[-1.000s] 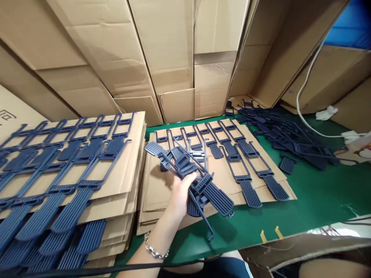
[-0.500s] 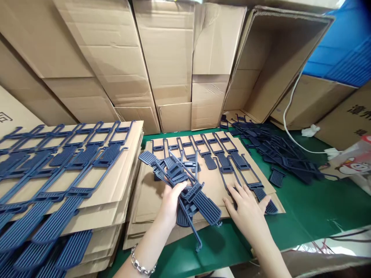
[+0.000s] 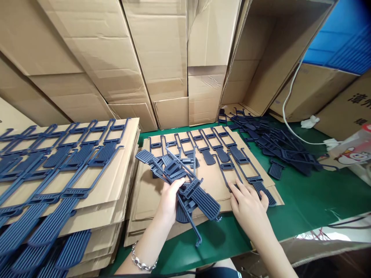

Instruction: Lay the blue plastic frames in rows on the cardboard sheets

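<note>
My left hand (image 3: 170, 199) is closed around a loose bunch of dark blue plastic folding stands (image 3: 203, 199), with slim hooked frames and ribbed paddles, held above the front of a cardboard sheet (image 3: 145, 210). On that sheet, more of these pieces lie in a row. My right hand (image 3: 249, 200) rests at the sheet's front right, its bent fingers gripping the lower end of one frame piece (image 3: 227, 166); the hand hides that end. Beside its thumb lies the ribbed paddle (image 3: 265, 193) of the neighbouring piece.
At left stands a stack of cardboard sheets (image 3: 108, 185) layered with similar blue pieces. A loose heap of them (image 3: 278, 144) lies on the green table (image 3: 313, 200) at right, before an open carton (image 3: 261, 73). Cardboard boxes (image 3: 162, 50) line the back. A white cable (image 3: 286, 104) hangs at right.
My right hand's fingers have drawn closer together and shifted slightly right at the frame's lower end. My left hand keeps its bunch almost unmoved. The view has shifted slightly.
</note>
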Motion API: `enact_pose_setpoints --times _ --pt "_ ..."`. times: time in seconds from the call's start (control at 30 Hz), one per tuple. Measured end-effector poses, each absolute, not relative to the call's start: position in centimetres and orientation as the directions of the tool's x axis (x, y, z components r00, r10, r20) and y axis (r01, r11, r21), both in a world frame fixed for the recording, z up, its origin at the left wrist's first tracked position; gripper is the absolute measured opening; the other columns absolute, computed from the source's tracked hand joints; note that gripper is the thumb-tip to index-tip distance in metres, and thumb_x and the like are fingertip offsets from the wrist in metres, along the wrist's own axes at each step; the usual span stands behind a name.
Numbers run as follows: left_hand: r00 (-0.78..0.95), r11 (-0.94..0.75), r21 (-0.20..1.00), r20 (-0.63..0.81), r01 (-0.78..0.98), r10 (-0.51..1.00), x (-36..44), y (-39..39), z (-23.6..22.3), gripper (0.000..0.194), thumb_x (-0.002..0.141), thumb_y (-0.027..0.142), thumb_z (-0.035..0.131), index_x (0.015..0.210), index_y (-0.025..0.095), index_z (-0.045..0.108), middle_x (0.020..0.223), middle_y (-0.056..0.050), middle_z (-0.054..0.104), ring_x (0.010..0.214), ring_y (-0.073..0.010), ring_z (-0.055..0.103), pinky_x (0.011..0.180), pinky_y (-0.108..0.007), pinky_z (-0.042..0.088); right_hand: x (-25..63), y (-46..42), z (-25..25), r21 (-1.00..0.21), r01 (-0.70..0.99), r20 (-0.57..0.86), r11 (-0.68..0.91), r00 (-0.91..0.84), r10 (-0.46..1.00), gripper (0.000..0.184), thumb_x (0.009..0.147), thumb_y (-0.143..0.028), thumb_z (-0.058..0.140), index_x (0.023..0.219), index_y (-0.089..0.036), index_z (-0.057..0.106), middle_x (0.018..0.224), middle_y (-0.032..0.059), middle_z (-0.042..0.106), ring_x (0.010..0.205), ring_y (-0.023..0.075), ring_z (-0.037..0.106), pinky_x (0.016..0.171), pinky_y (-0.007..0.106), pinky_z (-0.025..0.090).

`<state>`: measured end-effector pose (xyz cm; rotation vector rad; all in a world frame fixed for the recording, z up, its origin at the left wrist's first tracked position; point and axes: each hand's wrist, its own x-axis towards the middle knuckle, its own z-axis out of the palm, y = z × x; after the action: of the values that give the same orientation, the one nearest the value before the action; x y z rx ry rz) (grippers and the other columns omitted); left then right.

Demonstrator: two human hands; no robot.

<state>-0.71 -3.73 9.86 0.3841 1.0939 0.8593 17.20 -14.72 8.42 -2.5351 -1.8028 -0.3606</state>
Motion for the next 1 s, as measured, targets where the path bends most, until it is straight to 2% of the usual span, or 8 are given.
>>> enact_pose_setpoints --times 0.1,0.2,0.3,0.47,0.77,1.0 --pt "0.222 0.648 0.629 -0.622 -0.429 0.751 -0.7 -3.7 9.8 0.036 0.062 0.024 0.062 0.095 0.019 0.048 0.071 -0.002 0.064 0.068 -0.0212 0.063 0.062 -0.035 0.052 17.3 -14.7 9.3 0.133 0.937 0.144 -0.323 0.304 0.942 0.035 0.082 -0.018 0.039 0.111 -0.021 0.058 0.119 0.0068 0.050 0.094 0.0241 0.049 0.079 0.041 0.037" --pt "0.252 0.658 0.614 -0.619 -0.435 0.744 -0.6 -3.8 9.9 0.037 0.062 0.024 0.062 0.096 0.019 0.048 0.072 -0.003 0.064 0.067 -0.0217 0.063 0.061 -0.035 0.052 17.4 -14.5 10.3 0.131 0.970 0.061 -0.206 0.200 0.978 0.034 0.080 -0.013 0.038 0.105 -0.017 0.061 0.118 0.0091 0.050 0.101 0.0243 0.047 0.081 0.037 0.038" --pt "0.237 0.646 0.631 -0.612 -0.430 0.755 -0.6 -3.9 9.9 0.037 0.062 0.024 0.062 0.096 0.019 0.048 0.072 -0.003 0.064 0.068 -0.0217 0.063 0.061 -0.035 0.052 17.4 -14.2 11.1 0.135 0.983 -0.002 -0.121 0.122 0.993 0.034 0.079 -0.007 0.036 0.098 -0.016 0.064 0.115 0.0103 0.052 0.107 0.0243 0.045 0.086 0.037 0.036" --pt "0.222 0.648 0.637 -0.620 -0.418 0.753 -0.8 -4.0 10.1 0.039 0.061 0.024 0.063 0.097 0.019 0.049 0.070 -0.003 0.064 0.064 -0.0216 0.063 0.057 -0.034 0.052 17.0 -13.8 11.8 0.152 0.966 -0.039 -0.208 0.216 0.976 0.033 0.079 -0.011 0.039 0.104 -0.014 0.061 0.114 0.0125 0.052 0.102 0.0237 0.049 0.085 0.035 0.038" --pt "0.239 0.650 0.625 -0.616 -0.431 0.751 -0.6 -3.8 9.9 0.040 0.062 0.023 0.062 0.099 0.020 0.048 0.071 -0.002 0.064 0.062 -0.0199 0.062 0.057 -0.034 0.052 16.8 -13.0 10.7 0.218 0.944 -0.016 -0.249 0.258 0.966 0.035 0.083 -0.018 0.036 0.111 -0.015 0.057 0.117 0.0126 0.050 0.096 0.0219 0.051 0.083 0.033 0.039" --pt "0.234 0.668 0.605 -0.640 -0.433 0.732 -0.4 -3.8 9.9 0.039 0.060 0.023 0.063 0.096 0.019 0.048 0.068 -0.001 0.063 0.060 -0.0196 0.062 0.058 -0.034 0.052 17.0 -12.4 11.0 0.228 0.943 -0.030 -0.240 0.254 0.967 0.036 0.082 -0.015 0.037 0.112 -0.013 0.057 0.117 0.0132 0.050 0.093 0.0208 0.053 0.082 0.032 0.040"
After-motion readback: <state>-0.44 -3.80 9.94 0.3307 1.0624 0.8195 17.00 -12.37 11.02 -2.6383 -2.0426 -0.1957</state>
